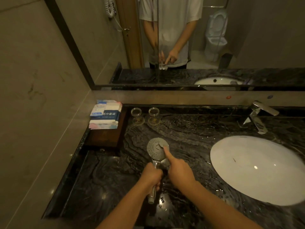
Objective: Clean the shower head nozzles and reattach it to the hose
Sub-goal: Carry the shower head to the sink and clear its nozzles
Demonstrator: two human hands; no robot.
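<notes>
Shower head (157,148) is off the hose, held face-up over the dark marble bench (189,129), left of the white basin (257,169). No hose in view.

Left hand (152,176): fingers clamped round the chrome handle mid-length, threaded end sticking out below the fist. Right hand (179,171): index finger straight, tip pressed on the nozzle face right of centre; other fingers curled in, holding nothing.

Step looks like nozzle rubbing, reattach not started.

Handling, my read: rigid, light, probably chromed plastic. Chrome plus water drops on the bench means slippery, so a full wrap on the handle is the right hold, not the disc rim. The disc end likely carries the weight; a grip closer to the neck would steady it against finger pressure. Nozzle nubs look like soft rubber and should flex under the fingertip. Keep the threaded end off the stone.

Nearby: towel packs (105,115) on a wooden box, two glass dishes (145,111), tap (257,114).
</notes>
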